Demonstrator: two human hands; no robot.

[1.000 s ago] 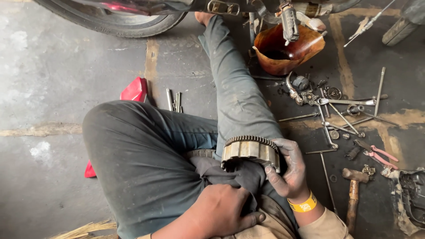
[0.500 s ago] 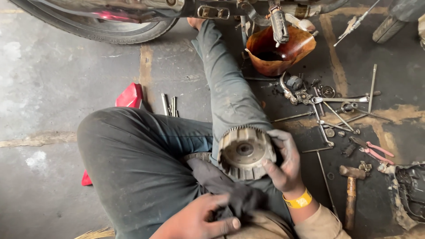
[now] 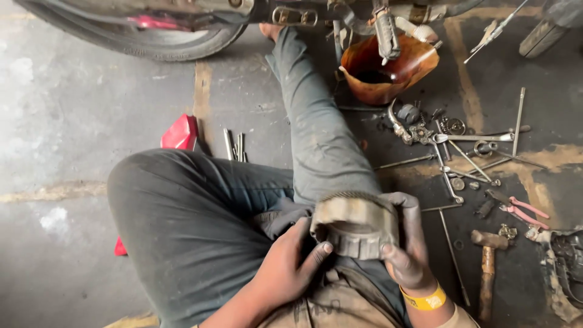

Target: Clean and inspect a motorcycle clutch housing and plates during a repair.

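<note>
**Both hands on a toothed metal ring in the lap**

Hands meet around a grimy, round metal part with teeth along its rim (image 3: 355,226), held over the person's lap at about 5 o'clock from the middle of the view. Left hand (image 3: 290,267) cups it from the 8 o'clock side, fingers stretched up against its lower edge, one fingertip touching the toothed rim. Right hand (image 3: 408,252) grips it from the 3 o'clock side, fingers wrapped over the outer wall, a dark rag (image 3: 405,206) caught between the palm and the metal. A yellow wristband (image 3: 425,299) sits on the right wrist.

The person sits on the concrete floor (image 3: 73,121) in dark, dusty trousers (image 3: 182,218), one knee bent at 8 o'clock, the other leg stretched toward 12 o'clock. At 12 o'clock, a motorcycle tyre (image 3: 182,36) and the machine's underside cross the top edge. Below the engine, at 1 o'clock, stands a brown bowl of dark oil (image 3: 382,67). Loose spanners, rods and small parts (image 3: 461,146) lie spread on the oily floor at 2 to 3 o'clock. Pink-handled pliers (image 3: 522,209) lie at 3 o'clock, a hammer (image 3: 487,267) at 4 o'clock. A red object (image 3: 180,132) lies beside the bent knee at 10 o'clock, with a few bolts (image 3: 234,144) just beside it.
</note>
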